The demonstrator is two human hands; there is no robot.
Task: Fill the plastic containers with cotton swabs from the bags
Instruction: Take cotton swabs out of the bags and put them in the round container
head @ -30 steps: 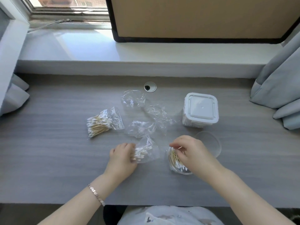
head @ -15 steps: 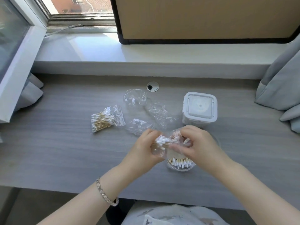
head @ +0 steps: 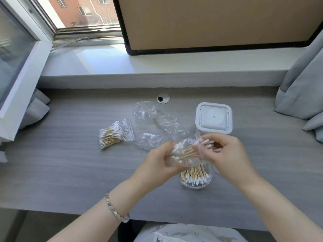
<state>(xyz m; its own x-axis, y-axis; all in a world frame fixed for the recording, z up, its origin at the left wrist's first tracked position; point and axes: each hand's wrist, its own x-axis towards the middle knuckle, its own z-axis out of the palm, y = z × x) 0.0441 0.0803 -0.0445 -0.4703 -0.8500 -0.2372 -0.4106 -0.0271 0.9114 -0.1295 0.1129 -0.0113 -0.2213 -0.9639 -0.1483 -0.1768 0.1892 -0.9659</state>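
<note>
A clear bag of cotton swabs (head: 187, 153) is held in the air between both hands, just above a round clear container (head: 196, 179) partly filled with swabs. My left hand (head: 157, 163) grips the bag's closed end. My right hand (head: 227, 149) pinches the bag's mouth, where white swab tips stick out. A second full bag of swabs (head: 113, 134) lies on the desk to the left. A square container with a white lid (head: 214, 118) stands shut behind my right hand.
Three empty crumpled bags (head: 157, 126) lie between the full bag and the square container. A cable hole (head: 163, 98) sits near the desk's back edge. A window sill runs behind, grey curtains (head: 300, 95) hang at the right, and an open window frame (head: 22, 75) juts in at the left.
My left hand picked the bag up off the desk and carried it over the round container. My right hand left the container and took hold of the bag's mouth.
</note>
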